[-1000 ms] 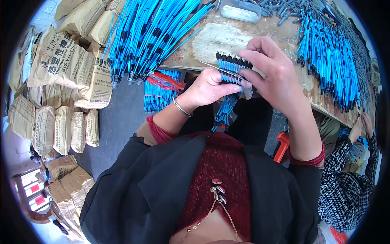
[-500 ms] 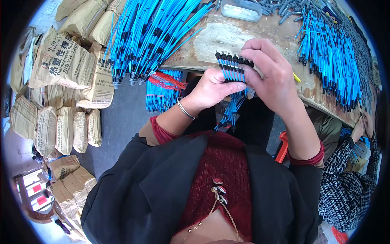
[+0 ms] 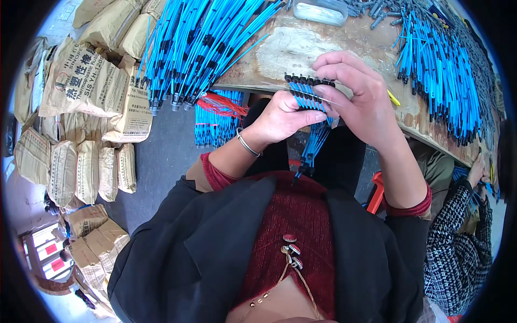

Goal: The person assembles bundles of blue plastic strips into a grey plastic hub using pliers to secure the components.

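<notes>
In front of my chest, my left hand point(image 3: 283, 119) grips a bundle of thin blue tubes point(image 3: 314, 141) with black end pieces. Their upper ends stand side by side in a slanting row above my fist, and the lower ends hang toward my lap. My right hand point(image 3: 360, 97) is at the right end of the row, its thumb against the black ends and its fingers curled above. A thin pale strand point(image 3: 335, 102) crosses beside the right thumb; I cannot tell whether it is wire or thread.
The wooden table point(image 3: 291, 46) bears blue tube piles at left point(image 3: 199, 46) and right point(image 3: 439, 81), grey parts point(image 3: 379, 13), a clear plastic box point(image 3: 321, 12) and a yellow pen point(image 3: 393, 98). Red strands point(image 3: 222, 105) hang below its edge. Paper sacks point(image 3: 89, 81) stand left; a co-worker's sleeve point(image 3: 455, 253) is at right.
The row of black ends has tipped and slants more to the right. My right fingers have lifted slightly from it, and the pale strand now shows. The co-worker's hands have shifted.
</notes>
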Demonstrator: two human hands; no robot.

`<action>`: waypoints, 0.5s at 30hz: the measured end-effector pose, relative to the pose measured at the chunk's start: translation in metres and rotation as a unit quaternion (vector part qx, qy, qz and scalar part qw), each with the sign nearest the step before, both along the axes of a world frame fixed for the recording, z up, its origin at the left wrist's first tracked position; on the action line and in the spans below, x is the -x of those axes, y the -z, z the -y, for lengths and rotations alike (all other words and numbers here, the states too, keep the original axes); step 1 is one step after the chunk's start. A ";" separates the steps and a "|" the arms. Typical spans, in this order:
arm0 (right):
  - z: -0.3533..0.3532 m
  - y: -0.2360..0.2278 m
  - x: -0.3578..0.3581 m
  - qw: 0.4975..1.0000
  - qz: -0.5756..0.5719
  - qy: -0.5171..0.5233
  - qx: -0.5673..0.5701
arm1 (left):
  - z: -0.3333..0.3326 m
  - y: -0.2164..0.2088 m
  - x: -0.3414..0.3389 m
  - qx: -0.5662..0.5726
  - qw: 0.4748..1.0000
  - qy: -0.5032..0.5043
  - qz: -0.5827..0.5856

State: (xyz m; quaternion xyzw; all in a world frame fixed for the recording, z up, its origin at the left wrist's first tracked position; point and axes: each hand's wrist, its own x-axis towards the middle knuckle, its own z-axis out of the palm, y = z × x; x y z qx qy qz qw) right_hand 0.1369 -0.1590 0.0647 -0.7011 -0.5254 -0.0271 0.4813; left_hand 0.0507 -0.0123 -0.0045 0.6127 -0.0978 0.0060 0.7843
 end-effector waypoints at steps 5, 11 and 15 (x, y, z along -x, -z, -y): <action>0.001 -0.007 -0.002 0.997 0.047 -0.030 -0.059 | -0.002 0.005 -0.005 -0.044 0.998 -0.019 0.039; 0.022 -0.005 0.002 0.984 0.098 0.128 -0.073 | 0.000 0.010 -0.004 -0.021 0.998 -0.048 0.018; 0.038 0.000 0.003 0.971 0.094 0.176 0.131 | 0.001 0.002 -0.005 -0.039 0.999 -0.029 -0.017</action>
